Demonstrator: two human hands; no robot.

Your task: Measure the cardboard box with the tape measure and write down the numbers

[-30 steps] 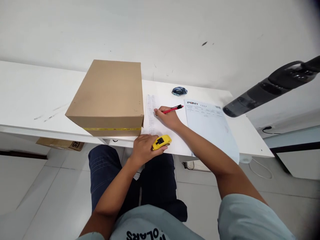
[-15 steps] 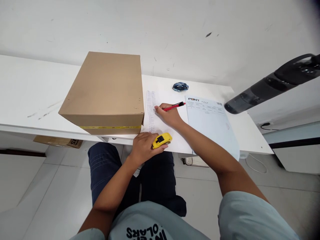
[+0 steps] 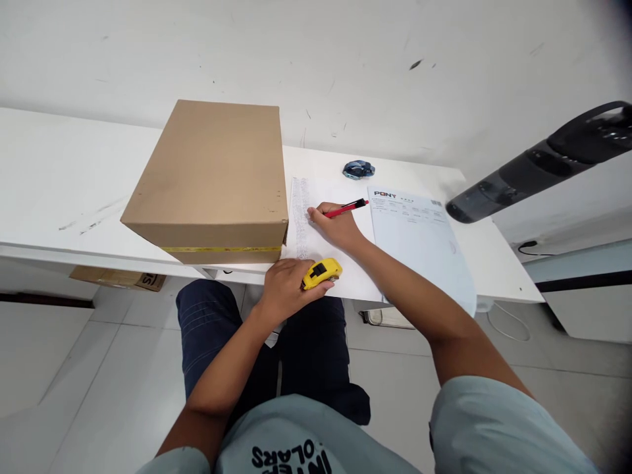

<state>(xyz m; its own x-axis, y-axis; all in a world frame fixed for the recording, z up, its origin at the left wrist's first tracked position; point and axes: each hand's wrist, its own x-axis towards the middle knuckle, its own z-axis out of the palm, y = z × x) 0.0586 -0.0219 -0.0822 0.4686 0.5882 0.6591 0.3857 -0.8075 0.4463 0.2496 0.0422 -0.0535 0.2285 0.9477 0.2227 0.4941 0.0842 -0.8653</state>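
Observation:
A red and black pen (image 3: 345, 209) is gripped in my right hand (image 3: 338, 227), which rests on a white sheet of paper (image 3: 345, 271) with dense rows of writing down its left side. The pen's tip is hidden by my fingers. At the table's front edge, my left hand (image 3: 287, 284) holds a yellow tape measure (image 3: 322, 272) between thumb and fingers. Just left of the paper stands a closed brown cardboard box (image 3: 217, 164). A yellow strip (image 3: 227, 249) runs along its front face, near the bottom.
A printed sheet headed PONY (image 3: 417, 243) lies under and beside my right forearm. Behind the papers is a small dark blue object (image 3: 359, 169). A black cylindrical object (image 3: 523, 171) slants in at the right. Flattened cardboard (image 3: 118, 278) shows below the table.
The whole view has shifted slightly. Both hands keep hold of the pen and the tape measure, in nearly the same places.

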